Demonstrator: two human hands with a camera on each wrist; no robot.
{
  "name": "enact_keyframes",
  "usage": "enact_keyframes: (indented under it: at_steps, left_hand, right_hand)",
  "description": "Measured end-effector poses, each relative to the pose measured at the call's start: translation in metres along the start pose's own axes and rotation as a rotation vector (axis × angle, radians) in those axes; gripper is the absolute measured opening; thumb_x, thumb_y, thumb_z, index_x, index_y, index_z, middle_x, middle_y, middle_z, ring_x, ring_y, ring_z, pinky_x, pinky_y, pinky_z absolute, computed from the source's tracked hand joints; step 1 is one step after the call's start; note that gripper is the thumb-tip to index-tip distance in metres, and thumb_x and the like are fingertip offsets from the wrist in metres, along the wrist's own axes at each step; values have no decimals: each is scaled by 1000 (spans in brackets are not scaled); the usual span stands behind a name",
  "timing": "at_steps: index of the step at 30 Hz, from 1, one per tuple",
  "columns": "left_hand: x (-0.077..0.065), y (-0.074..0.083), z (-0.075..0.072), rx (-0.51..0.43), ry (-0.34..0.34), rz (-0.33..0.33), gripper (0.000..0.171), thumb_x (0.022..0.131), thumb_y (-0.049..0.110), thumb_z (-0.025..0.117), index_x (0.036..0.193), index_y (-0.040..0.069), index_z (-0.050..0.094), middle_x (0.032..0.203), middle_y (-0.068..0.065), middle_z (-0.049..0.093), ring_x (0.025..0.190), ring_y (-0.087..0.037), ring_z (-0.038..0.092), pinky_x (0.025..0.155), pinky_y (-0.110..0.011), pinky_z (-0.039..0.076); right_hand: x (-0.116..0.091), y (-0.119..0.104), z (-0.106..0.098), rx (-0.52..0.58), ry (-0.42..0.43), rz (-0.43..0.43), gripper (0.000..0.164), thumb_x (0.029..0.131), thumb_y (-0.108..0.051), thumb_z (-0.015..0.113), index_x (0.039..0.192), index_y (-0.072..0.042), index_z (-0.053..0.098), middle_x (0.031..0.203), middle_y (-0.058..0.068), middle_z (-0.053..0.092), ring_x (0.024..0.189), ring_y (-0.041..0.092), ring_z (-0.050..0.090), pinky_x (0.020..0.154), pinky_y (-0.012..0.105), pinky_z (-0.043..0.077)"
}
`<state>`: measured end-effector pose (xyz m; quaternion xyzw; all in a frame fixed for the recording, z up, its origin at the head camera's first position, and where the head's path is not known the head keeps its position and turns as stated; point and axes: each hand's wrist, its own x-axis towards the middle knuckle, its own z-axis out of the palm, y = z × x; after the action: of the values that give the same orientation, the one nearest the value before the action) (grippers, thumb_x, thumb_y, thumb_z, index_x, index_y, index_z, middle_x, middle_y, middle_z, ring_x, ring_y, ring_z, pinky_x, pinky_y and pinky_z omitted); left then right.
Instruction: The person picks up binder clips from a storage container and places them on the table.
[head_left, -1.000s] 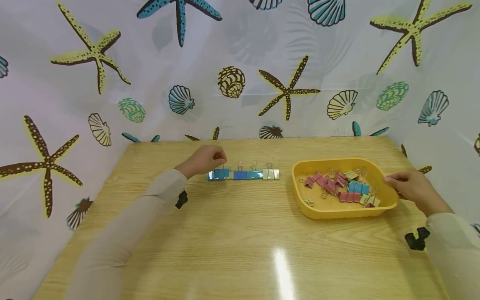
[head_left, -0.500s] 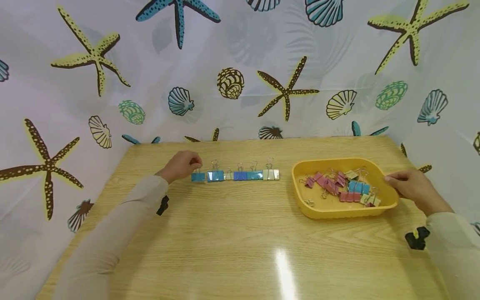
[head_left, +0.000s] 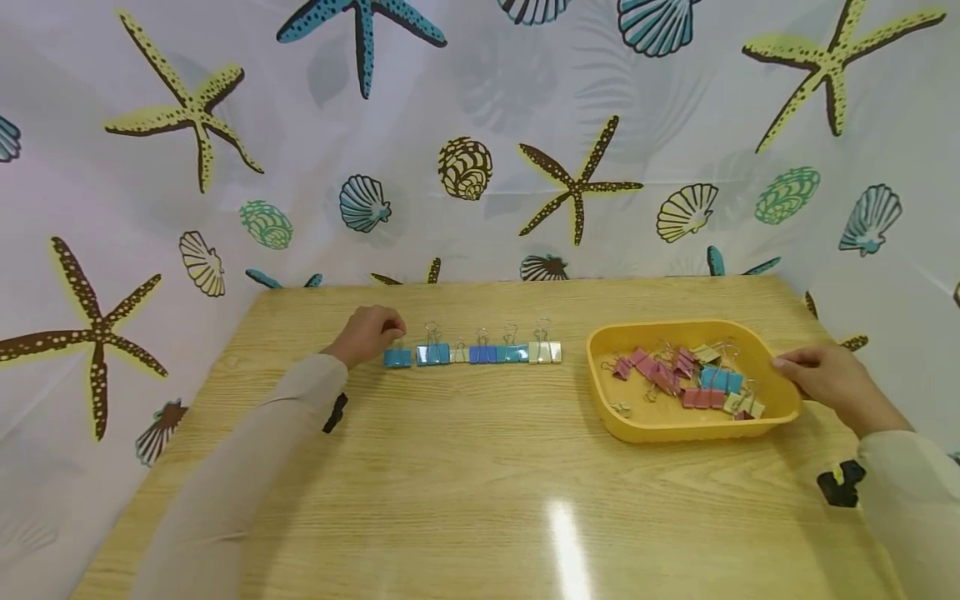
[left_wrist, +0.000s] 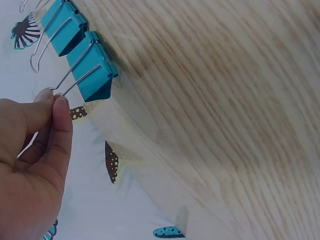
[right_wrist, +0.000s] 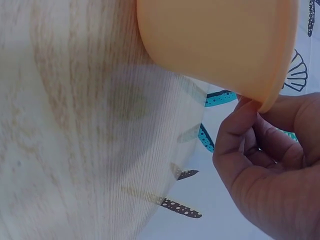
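My left hand (head_left: pixel 365 335) pinches the wire handle of a blue binder clip (head_left: pixel 397 358) between thumb and fingertip. This clip (left_wrist: pixel 91 70) stands at the left end of a row on the table, close beside a larger blue binder clip (head_left: pixel 432 354); in the left wrist view the two are nearly touching. Farther right in the row come a small pale yellow clip (head_left: pixel 459 354), a darker blue clip (head_left: pixel 482 355), a light blue clip (head_left: pixel 513 354) and a pale yellow clip (head_left: pixel 545 352). At the right, my right hand (head_left: pixel 832 385) grips the rim of a yellow tray (head_left: pixel 675 433).
Inside the tray lie several pink clips (head_left: pixel 664 377), a large blue clip (head_left: pixel 722 380) and some yellow ones (head_left: pixel 738 405). A patterned cloth (head_left: pixel 420 217) hangs behind the wooden table (head_left: pixel 450 483) and along its sides.
The left hand has moved left from above the row's blue clips, carrying the blue binder clip to the row's left end. The right hand stays at the tray's rim.
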<state>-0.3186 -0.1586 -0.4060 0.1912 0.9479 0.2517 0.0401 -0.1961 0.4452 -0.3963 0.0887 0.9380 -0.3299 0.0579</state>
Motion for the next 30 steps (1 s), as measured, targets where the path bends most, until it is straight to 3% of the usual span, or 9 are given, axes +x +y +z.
enact_keyframes:
  at_steps: [10, 30]
  left_hand:
    - [3, -3, 6, -6, 0, -20, 15, 97, 7, 57, 100, -3, 67, 91, -14, 67, 74, -20, 62, 69, -35, 52]
    - [4, -3, 7, -29, 3, -22, 14, 97, 6, 56, 102, -2, 67, 96, -15, 67, 79, -22, 61, 73, -36, 51]
  right_hand:
    - [1, 4, -1, 36, -16, 17, 55, 101, -30, 48, 124, 21, 47, 99, 22, 63, 72, 8, 58, 65, 27, 55]
    - [-2, 1, -1, 61, -25, 15, 58, 102, -32, 45, 125, 21, 46, 97, 19, 64, 72, 7, 59, 65, 26, 55]
